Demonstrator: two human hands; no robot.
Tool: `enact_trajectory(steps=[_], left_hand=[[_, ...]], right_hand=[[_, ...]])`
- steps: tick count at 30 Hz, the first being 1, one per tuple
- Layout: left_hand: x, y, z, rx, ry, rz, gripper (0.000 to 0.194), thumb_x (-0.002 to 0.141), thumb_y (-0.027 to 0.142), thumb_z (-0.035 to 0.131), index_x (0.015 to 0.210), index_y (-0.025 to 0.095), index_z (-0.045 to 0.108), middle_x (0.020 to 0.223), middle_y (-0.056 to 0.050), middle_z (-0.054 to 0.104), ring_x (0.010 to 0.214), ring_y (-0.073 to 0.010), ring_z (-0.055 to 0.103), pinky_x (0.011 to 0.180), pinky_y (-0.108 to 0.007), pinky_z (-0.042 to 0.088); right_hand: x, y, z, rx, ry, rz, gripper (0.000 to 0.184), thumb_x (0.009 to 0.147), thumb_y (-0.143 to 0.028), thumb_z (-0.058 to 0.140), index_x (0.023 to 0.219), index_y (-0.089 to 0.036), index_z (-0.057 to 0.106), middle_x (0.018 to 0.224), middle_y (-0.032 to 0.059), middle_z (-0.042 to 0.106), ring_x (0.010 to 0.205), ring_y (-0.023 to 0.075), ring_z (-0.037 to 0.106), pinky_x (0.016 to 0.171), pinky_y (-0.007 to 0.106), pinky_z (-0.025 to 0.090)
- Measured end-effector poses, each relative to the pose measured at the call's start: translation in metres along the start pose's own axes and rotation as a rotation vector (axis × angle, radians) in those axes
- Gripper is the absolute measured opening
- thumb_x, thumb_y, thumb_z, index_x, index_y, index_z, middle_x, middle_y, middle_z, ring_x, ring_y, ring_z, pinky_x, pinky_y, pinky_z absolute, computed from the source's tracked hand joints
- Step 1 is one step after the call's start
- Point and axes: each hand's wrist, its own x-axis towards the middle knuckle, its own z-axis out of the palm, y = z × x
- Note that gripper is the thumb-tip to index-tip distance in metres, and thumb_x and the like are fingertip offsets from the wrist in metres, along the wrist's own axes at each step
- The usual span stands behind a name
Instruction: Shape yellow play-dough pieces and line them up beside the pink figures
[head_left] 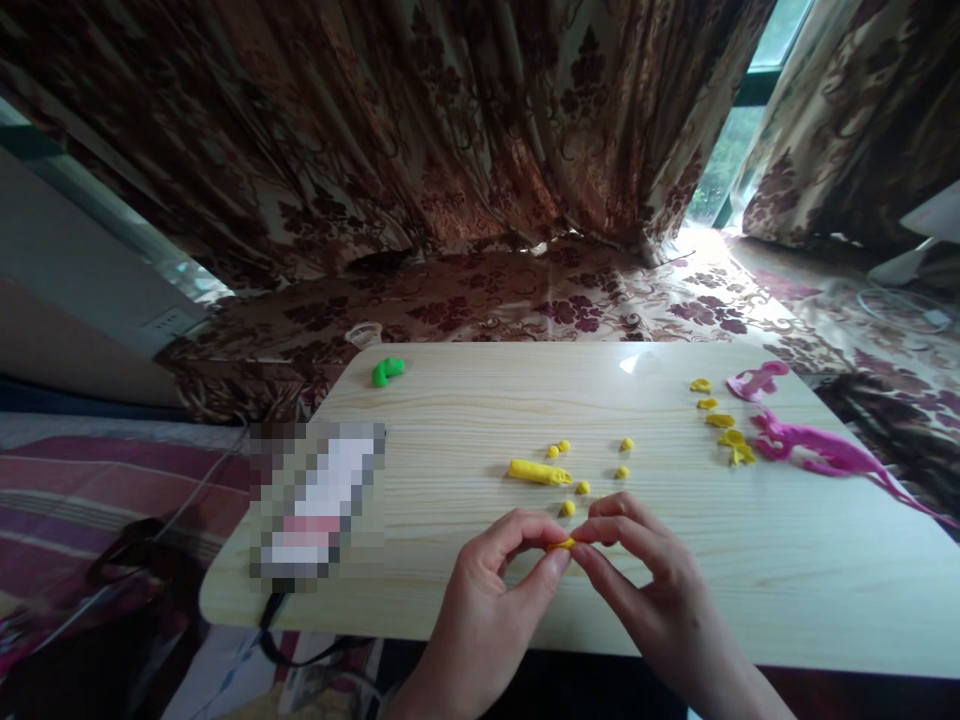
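Note:
Between the fingertips of both hands is a small piece of yellow modelling clay [561, 545], mostly covered by the fingers. My left hand [501, 590] pinches it from the left, thumb and forefinger closed. From the right, my right hand [651, 570] pinches the same piece. Just beyond the hands lies a yellow clay roll [536, 472] with a rough right end. Several small yellow clay balls [568, 509] are scattered around that roll. Flattened, shaped yellow clay pieces [720, 420] form a line farther right.
Pink clay figures [825, 446] lie at the table's right side. A green clay lump [388, 371] sits at the back left. A blurred-out device [319, 505] with a black strap rests on the left of the wooden table [450, 400]. Patterned curtains [480, 130] hang behind.

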Motion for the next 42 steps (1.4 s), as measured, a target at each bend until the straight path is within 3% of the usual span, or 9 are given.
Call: enact_trajectory(steps=[4, 7, 9, 15, 19, 27, 33, 38, 42], left_hand=[[0.000, 0.001, 0.001, 0.019, 0.001, -0.012, 0.007, 0.082, 0.022, 0.059, 0.080, 0.020, 0.066, 0.082, -0.001, 0.068, 0.081, -0.0163, 0.061, 0.079, -0.024, 0.047], [0.001, -0.004, 0.005, -0.081, 0.022, -0.070, 0.010, 0.080, 0.023, 0.063, 0.089, 0.021, 0.066, 0.087, -0.001, 0.069, 0.084, -0.0163, 0.062, 0.078, -0.023, 0.048], [0.002, -0.008, 0.007, -0.167, 0.011, -0.115, 0.018, 0.078, 0.024, 0.066, 0.095, 0.021, 0.065, 0.092, -0.002, 0.069, 0.087, -0.0168, 0.062, 0.078, -0.022, 0.048], [0.004, -0.010, 0.005, -0.181, -0.037, -0.135, 0.015, 0.081, 0.023, 0.062, 0.095, 0.020, 0.066, 0.092, -0.002, 0.070, 0.090, -0.0174, 0.064, 0.082, -0.024, 0.048], [0.002, -0.005, 0.005, -0.086, -0.061, -0.063, 0.018, 0.081, 0.018, 0.061, 0.098, 0.021, 0.067, 0.094, -0.001, 0.070, 0.089, -0.0172, 0.064, 0.084, -0.026, 0.048], [0.001, -0.006, 0.008, -0.159, -0.069, -0.090, 0.023, 0.079, 0.021, 0.065, 0.102, 0.022, 0.068, 0.098, -0.001, 0.070, 0.094, -0.0179, 0.063, 0.088, -0.026, 0.047], [0.001, -0.006, 0.007, -0.357, -0.138, -0.242, 0.020, 0.076, 0.024, 0.069, 0.095, 0.018, 0.067, 0.090, -0.002, 0.071, 0.088, -0.0175, 0.063, 0.078, -0.024, 0.049], [0.001, -0.007, 0.006, -0.264, -0.125, -0.161, 0.020, 0.080, 0.023, 0.064, 0.099, 0.018, 0.067, 0.094, -0.004, 0.071, 0.088, -0.0179, 0.063, 0.082, -0.027, 0.049], [-0.002, -0.007, 0.008, -0.103, -0.096, -0.085, 0.024, 0.081, 0.022, 0.063, 0.104, 0.021, 0.067, 0.098, -0.002, 0.071, 0.089, -0.0169, 0.064, 0.085, -0.026, 0.049]], right_hand=[[-0.002, 0.002, 0.003, -0.093, 0.034, -0.115, 0.010, 0.083, -0.013, 0.058, 0.087, -0.021, 0.063, 0.087, 0.0046, 0.057, 0.083, 0.0178, 0.057, 0.072, 0.030, 0.049], [-0.004, 0.005, 0.008, -0.173, 0.172, -0.206, 0.014, 0.081, -0.009, 0.058, 0.087, -0.021, 0.062, 0.086, 0.0052, 0.058, 0.081, 0.0181, 0.057, 0.069, 0.031, 0.049], [-0.005, 0.007, 0.009, -0.167, 0.219, -0.191, 0.014, 0.082, -0.009, 0.057, 0.087, -0.021, 0.062, 0.086, 0.0052, 0.057, 0.081, 0.0177, 0.057, 0.069, 0.030, 0.049], [-0.002, 0.001, -0.011, -0.123, -0.055, -0.085, 0.027, 0.086, -0.018, 0.056, 0.112, -0.022, 0.060, 0.104, 0.0086, 0.057, 0.094, 0.0194, 0.058, 0.077, 0.030, 0.051], [0.006, -0.005, -0.018, -0.192, -0.156, -0.126, 0.024, 0.084, -0.020, 0.059, 0.107, -0.027, 0.064, 0.096, 0.0052, 0.059, 0.088, 0.0188, 0.057, 0.074, 0.031, 0.050], [0.010, -0.004, -0.017, -0.153, -0.177, -0.171, 0.017, 0.086, -0.013, 0.055, 0.096, -0.024, 0.064, 0.087, 0.0035, 0.061, 0.082, 0.0174, 0.056, 0.072, 0.031, 0.048], [0.005, 0.002, -0.015, -0.179, -0.139, -0.294, 0.024, 0.085, -0.008, 0.054, 0.102, -0.023, 0.062, 0.090, 0.0045, 0.060, 0.084, 0.0180, 0.053, 0.074, 0.033, 0.047], [0.011, -0.005, -0.025, -0.219, -0.280, -0.225, 0.029, 0.087, -0.015, 0.055, 0.114, -0.025, 0.058, 0.098, 0.0049, 0.059, 0.088, 0.0175, 0.053, 0.076, 0.033, 0.046], [0.017, -0.010, -0.030, -0.259, -0.368, -0.213, 0.023, 0.088, -0.018, 0.056, 0.108, -0.026, 0.062, 0.095, 0.0039, 0.058, 0.087, 0.0176, 0.052, 0.076, 0.033, 0.045]])
